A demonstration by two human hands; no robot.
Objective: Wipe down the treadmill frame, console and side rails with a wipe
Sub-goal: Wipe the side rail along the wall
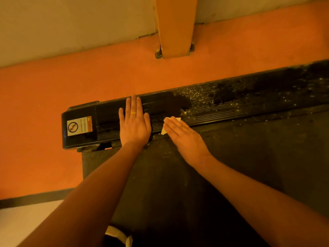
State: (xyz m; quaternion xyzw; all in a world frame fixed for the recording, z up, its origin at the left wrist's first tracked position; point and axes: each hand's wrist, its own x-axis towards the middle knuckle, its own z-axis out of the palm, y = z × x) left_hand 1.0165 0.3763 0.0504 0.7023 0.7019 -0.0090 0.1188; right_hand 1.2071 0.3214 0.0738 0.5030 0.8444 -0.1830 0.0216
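The treadmill's black ribbed side rail (pixel 222 102) runs from the left end cap to the right edge. Its left stretch looks dark and wiped; further right it is speckled with dust. My left hand (pixel 134 124) lies flat on the rail, fingers together, with a yellow ring on one finger. My right hand (pixel 183 138) presses a small white wipe (pixel 175 119) flat against the rail's near edge; only the wipe's corners show past my fingers. The dark running belt (pixel 231 166) lies below the rail.
The rail's end cap (pixel 79 129) carries a white warning sticker. Orange floor (pixel 44 104) lies beyond and left of the treadmill. An orange bolted post (pixel 175 32) stands against the pale wall. A shoe (pixel 117 236) shows at the bottom.
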